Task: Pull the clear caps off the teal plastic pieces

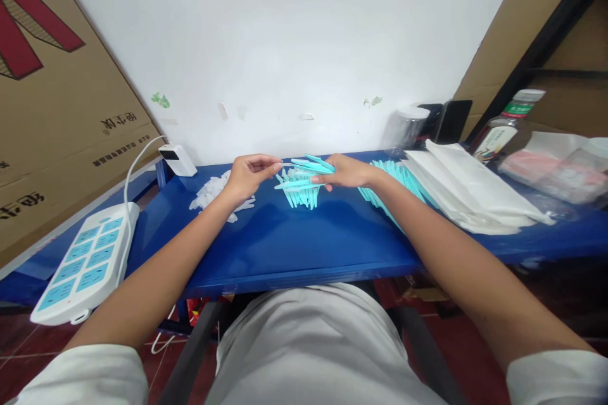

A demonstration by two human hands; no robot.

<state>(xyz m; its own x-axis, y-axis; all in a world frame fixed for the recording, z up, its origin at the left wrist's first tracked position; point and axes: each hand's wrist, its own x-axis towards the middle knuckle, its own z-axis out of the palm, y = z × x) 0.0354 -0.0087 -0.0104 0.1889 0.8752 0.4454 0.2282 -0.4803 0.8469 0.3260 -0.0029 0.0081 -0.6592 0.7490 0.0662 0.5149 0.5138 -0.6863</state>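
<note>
A: Nearest first?
B: Grey shirt at the bottom edge, dark red floor (28, 354) under the seat. A white power strip (85, 259) with light blue sockets lies at the near left corner, and its cable runs up to a white charger (178, 159) by the wall.
A: Surface?
B: Blue table (304, 247), glossy, bare in the near half. Everything sits along the far edge.
A: Hands?
B: Both are at the far middle, just apart. The left hand (247, 176) has thumb and forefinger pressed together, pinching the tip of one of the teal sticks (299, 190). The right hand (346, 172) has its fingers curled over a bunch of them, fanned out and resting on the table.
A: More sticks?
B: A second teal pile (392, 180) lies under the right forearm. Small clear bits (211, 193) are heaped left of the left hand; too small to name.
A: Right side?
B: White sheets (470, 193) stacked beside the teal pile, and a plastic bag (560, 168) beyond them. At the back are a clear jar (403, 128) and a bottle (498, 133).
A: Room?
B: White wall (285, 44), scuffed. A cardboard box (57, 107) leans in on the left, more cardboard (513, 25) top right.
</note>
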